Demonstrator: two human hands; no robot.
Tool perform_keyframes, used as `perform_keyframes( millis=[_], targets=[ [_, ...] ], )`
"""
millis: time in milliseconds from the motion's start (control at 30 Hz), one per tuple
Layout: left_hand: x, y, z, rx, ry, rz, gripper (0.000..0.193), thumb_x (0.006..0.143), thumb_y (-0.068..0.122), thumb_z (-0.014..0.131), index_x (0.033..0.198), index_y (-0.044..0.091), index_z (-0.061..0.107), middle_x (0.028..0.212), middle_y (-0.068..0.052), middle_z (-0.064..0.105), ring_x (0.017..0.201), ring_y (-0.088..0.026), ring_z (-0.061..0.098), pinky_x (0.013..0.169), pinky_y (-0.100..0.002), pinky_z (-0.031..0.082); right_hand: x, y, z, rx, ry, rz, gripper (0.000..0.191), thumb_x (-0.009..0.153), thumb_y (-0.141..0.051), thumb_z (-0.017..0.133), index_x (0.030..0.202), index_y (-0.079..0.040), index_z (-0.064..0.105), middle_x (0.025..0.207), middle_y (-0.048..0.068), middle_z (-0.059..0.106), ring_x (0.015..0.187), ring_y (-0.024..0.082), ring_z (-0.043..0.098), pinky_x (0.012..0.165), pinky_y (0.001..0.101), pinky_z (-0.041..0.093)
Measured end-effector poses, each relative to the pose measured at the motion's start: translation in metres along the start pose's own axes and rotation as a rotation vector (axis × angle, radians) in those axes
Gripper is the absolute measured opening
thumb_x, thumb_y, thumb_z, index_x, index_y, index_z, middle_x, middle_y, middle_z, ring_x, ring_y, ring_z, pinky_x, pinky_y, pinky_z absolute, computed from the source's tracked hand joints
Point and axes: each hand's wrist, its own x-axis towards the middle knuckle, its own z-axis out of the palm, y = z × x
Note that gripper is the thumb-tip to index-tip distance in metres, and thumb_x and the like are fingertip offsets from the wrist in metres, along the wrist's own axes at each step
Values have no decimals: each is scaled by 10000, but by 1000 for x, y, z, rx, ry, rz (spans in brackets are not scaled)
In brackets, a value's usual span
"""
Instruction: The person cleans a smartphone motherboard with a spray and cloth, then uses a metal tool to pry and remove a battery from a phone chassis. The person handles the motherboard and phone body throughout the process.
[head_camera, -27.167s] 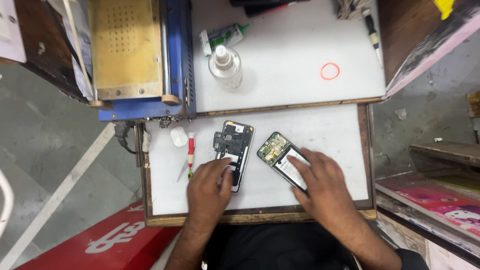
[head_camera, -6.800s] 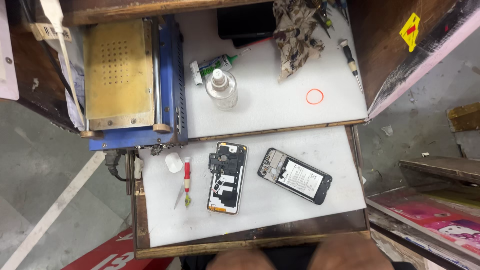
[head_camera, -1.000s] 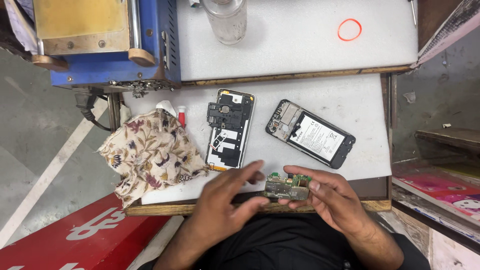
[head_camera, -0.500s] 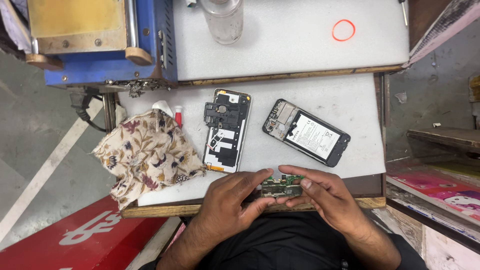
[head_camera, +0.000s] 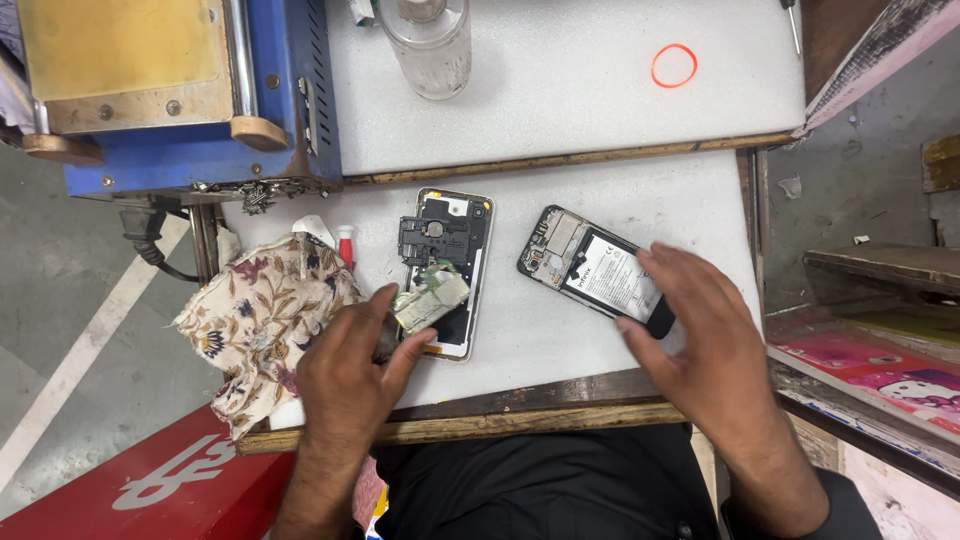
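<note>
Pinching a circuit board over one opened phone, left hand borders floral cloth; right hand, open, covers another phone.

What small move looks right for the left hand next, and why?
Probably lowering the circuit board onto the opened white-framed phone: the left hand holds it tilted just over that frame, while the right hand reaches the other opened phone.

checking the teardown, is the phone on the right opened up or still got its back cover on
Opened up. The right phone lies with its back cover off: battery and circuit parts are bare. The right hand rests on its lower end.
</note>
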Motion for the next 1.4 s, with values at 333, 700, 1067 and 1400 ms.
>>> perform_keyframes(
  millis=[333, 700, 1067, 1400],
  targets=[
    [-13, 63, 28, 47, -30, 51, 655, 797, 617, 845, 1107, 69, 666, 870, -69, 669, 682, -151, 631, 496, -299, 524, 26, -19, 0, -185, -171, 231, 989, 652, -418, 931, 1488, -74, 529, 1096, 180, 643, 1026, 328, 616, 918, 466, 520],
    [6, -11, -17, 116, -116, -316, 335, 951, 332, 779, 1151, 69, 726, 914, -86, 703, 723, -178, 714, 583, -315, 632, 10, 29, 37, 1220, -109, 352, 297, 1029, -154, 604, 1298, -29, 577, 1095, 114, 714, 1018, 177, 693, 868, 324, 616],
    [-22, -53, -60, 91, 187, -287, 208, 943, 10, 730, 1136, 87, 722, 1095, -96, 700, 994, -250, 710, 841, -379, 612, 7, 21, 56, 1113, -187, 402, 375, 1019, -164, 606, 1355, -18, 528, 1117, 122, 722, 1046, 167, 684, 871, 343, 591],
    [21, -4, -34, 310, 34, -227, 285, 867, 219, 816, 1118, 91, 774, 879, -88, 692, 779, -283, 689, 645, -403, 580, -1, 31, 55, 1218, -182, 374, 374, 1012, -83, 602, 1362, 23, 523, 1160, 167, 721, 1121, 190, 693, 962, 383, 593]
  ],
)
